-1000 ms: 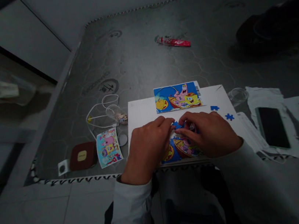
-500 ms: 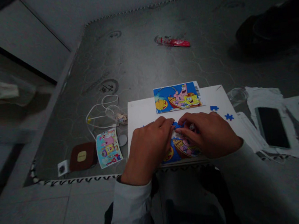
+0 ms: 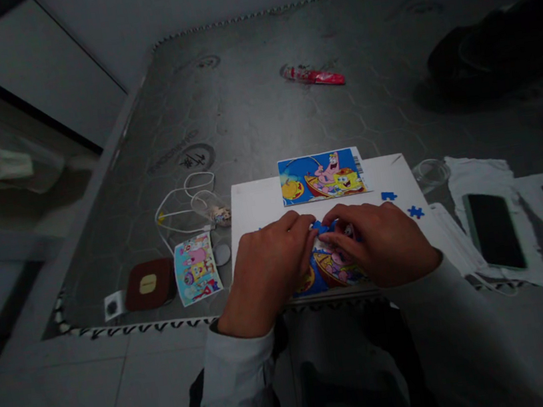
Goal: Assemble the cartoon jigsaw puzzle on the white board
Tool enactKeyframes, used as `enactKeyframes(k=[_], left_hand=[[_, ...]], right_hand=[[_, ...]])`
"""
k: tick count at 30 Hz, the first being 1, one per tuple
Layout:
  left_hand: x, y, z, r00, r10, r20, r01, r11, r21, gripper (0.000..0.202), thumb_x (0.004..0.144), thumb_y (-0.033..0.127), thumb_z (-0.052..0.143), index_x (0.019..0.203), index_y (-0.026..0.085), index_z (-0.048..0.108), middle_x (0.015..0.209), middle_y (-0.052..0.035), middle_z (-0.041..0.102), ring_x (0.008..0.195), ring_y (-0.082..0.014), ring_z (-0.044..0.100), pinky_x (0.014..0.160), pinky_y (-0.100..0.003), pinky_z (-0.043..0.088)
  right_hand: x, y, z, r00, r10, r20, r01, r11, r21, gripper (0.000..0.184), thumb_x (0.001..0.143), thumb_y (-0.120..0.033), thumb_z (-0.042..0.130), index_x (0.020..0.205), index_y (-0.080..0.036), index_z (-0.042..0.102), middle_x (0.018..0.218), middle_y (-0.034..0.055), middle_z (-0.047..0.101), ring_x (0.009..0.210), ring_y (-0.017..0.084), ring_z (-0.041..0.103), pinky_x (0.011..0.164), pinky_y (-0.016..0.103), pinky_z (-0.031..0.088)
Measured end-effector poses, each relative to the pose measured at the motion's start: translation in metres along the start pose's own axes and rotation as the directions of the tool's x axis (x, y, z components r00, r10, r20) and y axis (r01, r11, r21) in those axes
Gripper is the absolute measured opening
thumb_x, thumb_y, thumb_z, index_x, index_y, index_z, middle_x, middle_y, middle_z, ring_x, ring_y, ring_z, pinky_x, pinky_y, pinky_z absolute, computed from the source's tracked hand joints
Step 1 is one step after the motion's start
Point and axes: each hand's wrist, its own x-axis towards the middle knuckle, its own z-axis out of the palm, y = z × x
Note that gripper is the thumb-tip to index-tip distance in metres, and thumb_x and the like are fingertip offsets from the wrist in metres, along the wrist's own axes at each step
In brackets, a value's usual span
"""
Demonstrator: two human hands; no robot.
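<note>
Both hands meet over a partly assembled jigsaw puzzle (image 3: 328, 269) on a white board (image 3: 255, 199). My left hand (image 3: 279, 259) has its fingers closed on a blue puzzle piece (image 3: 319, 226) at the puzzle's upper edge. From the other side, my right hand (image 3: 377, 239) pinches at blue pieces in the same spot; its fingertips partly hide them. Above the hands lies a picture card (image 3: 321, 176) with a cartoon boat scene. To the right, two loose blue pieces rest on the board, one (image 3: 388, 196) higher and one (image 3: 415, 212) lower.
Left of the board are a second cartoon card (image 3: 197, 268), a brown box (image 3: 150, 284), a white cable (image 3: 176, 213) and a small clear bag (image 3: 220, 214). On the right lie a clear cup (image 3: 432, 174), a face mask (image 3: 458, 238) and a phone (image 3: 495, 230). A red wrapper (image 3: 314, 76) lies farther back.
Hardly anything differs. The fingers of both hands shift very slightly around the blue pieces, and the board and cards stay in place.
</note>
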Motion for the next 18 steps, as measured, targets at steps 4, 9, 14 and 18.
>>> enactKeyframes(k=[4,9,14,18], left_hand=[[0.0003,0.0,-0.0022,1.0,-0.006,0.013,0.006,1.0,0.003,0.025,0.102,0.034,0.045,0.11,0.024,0.067,0.1,-0.0004,0.074,0.076,-0.0196,0.07,0.049,-0.03,0.032],[0.0003,0.0004,-0.0031,1.0,0.008,0.016,-0.008,1.0,0.011,0.026,0.102,0.033,0.045,0.099,0.022,0.067,0.094,-0.0012,0.074,0.075,-0.0189,0.07,0.049,-0.03,0.029],[-0.0013,-0.0009,-0.0006,0.999,0.006,-0.04,-0.006,1.0,-0.004,0.025,0.102,0.036,0.046,0.104,0.024,0.067,0.095,0.0005,0.074,0.074,-0.0188,0.07,0.049,-0.03,0.028],[-0.0029,-0.0015,0.0006,0.997,0.012,-0.072,-0.015,0.999,-0.038,0.023,0.099,0.04,0.053,0.114,0.026,0.064,0.101,0.0023,0.073,0.078,-0.0182,0.07,0.051,-0.031,0.031]], right_hand=[[0.0005,-0.0003,-0.0012,1.0,-0.003,0.006,0.003,1.0,-0.012,0.022,0.096,-0.041,0.055,0.097,-0.023,0.068,0.088,0.0028,0.074,0.082,0.024,0.067,0.073,0.035,0.037],[0.0012,-0.0003,-0.0028,1.0,0.012,0.009,-0.012,1.0,-0.007,0.028,0.099,-0.039,0.048,0.094,-0.023,0.07,0.087,0.0032,0.074,0.082,0.022,0.066,0.074,0.035,0.037],[0.001,-0.0017,-0.0028,1.0,0.015,-0.011,-0.015,0.999,-0.028,0.029,0.1,-0.037,0.047,0.094,-0.021,0.07,0.089,0.0048,0.075,0.083,0.023,0.067,0.075,0.036,0.037],[0.0002,-0.0023,-0.001,0.999,0.025,-0.035,-0.026,0.999,-0.035,0.029,0.099,-0.036,0.047,0.091,-0.021,0.07,0.088,0.0043,0.075,0.081,0.023,0.066,0.073,0.036,0.036]])
